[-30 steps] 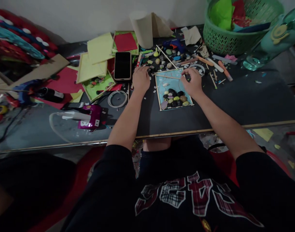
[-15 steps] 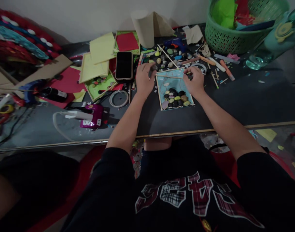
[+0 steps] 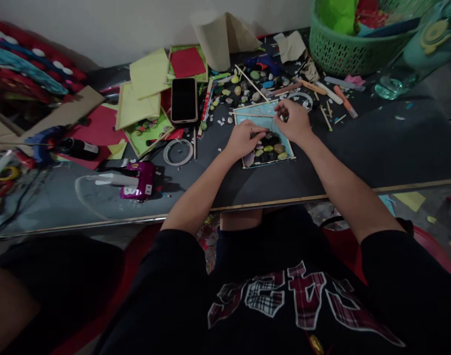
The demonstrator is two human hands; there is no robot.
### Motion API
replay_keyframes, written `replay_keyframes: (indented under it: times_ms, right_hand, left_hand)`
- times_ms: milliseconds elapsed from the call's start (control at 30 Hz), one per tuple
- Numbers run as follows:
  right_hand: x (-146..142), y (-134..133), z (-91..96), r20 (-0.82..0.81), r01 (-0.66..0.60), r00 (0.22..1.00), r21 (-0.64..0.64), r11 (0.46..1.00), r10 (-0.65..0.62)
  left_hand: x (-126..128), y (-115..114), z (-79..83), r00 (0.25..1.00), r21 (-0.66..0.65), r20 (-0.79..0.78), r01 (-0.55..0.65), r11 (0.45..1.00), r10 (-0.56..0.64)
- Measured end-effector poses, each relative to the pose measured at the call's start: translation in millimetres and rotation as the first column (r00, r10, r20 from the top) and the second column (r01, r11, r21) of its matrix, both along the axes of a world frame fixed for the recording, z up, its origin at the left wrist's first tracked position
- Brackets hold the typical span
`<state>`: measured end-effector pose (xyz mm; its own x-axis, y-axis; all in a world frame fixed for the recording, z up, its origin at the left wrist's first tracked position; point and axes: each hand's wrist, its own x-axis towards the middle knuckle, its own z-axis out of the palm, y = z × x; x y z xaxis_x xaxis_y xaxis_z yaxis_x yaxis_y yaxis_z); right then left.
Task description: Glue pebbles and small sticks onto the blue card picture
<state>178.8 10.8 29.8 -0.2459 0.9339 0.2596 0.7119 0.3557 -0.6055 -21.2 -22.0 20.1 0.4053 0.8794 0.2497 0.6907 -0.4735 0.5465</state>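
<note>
A light blue picture panel (image 3: 243, 118) edged with thin wooden sticks lies on the dark table. Black, yellow-green and brown pebbles (image 3: 268, 148) are grouped across its lower part. Near the top, a thin wooden stick (image 3: 254, 115) spans the panel. My right hand (image 3: 294, 121) pinches at this stick's right end, its fingertips partly hidden. My left hand (image 3: 244, 141) reaches over the panel's left edge, fingers stretched out above the upper pebbles; whether they touch is unclear.
Loose pebbles and scraps lie behind the panel near a blue glue gun (image 3: 264, 63). A phone (image 3: 184, 100) rests left, with a tape ring (image 3: 178, 152) and a purple power socket (image 3: 138, 180). At right stand a green basket (image 3: 343, 52) and a bottle (image 3: 413, 61).
My left hand has left the stick's left end and moved right and toward me, over the pebbles. My right hand stays at the stick's right end. The view has shifted slightly.
</note>
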Motion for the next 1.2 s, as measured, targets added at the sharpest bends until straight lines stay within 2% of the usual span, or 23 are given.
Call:
replay_keyframes:
  times_ms: [100,167,333,533,767,967,1100,1200]
  right_hand:
    - [6.7,-7.7,14.1,-0.04,-0.17,0.985,-0.157,0.973,0.166]
    - [9.6,-11.2,19.5,-0.09,-0.219,0.975,-0.189,0.957,0.205]
    - [9.6,-12.3,19.6,-0.137,-0.262,0.961,-0.187,0.947,0.239]
    - [9.4,-9.7,17.8,-0.123,-0.251,0.965,-0.186,0.95,0.232]
    - [9.5,-6.2,13.5,-0.186,-0.278,0.953,-0.211,0.937,0.241]
    - [8.9,-1.3,7.3,-0.186,-0.298,0.948,-0.216,0.93,0.26]
    - [11.4,1.5,6.5,-0.155,-0.33,0.94,-0.193,0.924,0.303]
    - [12.7,3.1,5.2,-0.135,-0.335,0.94,-0.191,0.923,0.313]
  left_hand:
    - [-2.9,-0.6,0.0,1.0,0.005,0.003,-0.018,1.0,0.018]
    - [-3.3,0.4,-2.2,1.0,0.049,0.005,-0.001,0.999,0.001]
    - [-6.7,5.7,-7.7,0.989,0.185,-0.048,0.149,0.971,-0.143]
    - [-9.1,0.5,0.9,0.956,0.209,-0.163,0.276,0.938,-0.245]
    - [-4.0,-6.6,3.4,0.983,0.243,-0.093,0.178,0.954,-0.16]
    - [-4.7,-7.7,8.2,0.967,0.231,-0.076,0.255,0.939,-0.244]
    - [-2.9,-8.8,9.5,0.971,0.208,-0.073,0.236,0.949,-0.226]
    - [-1.8,-7.4,4.5,0.982,0.194,-0.012,0.186,0.963,-0.187]
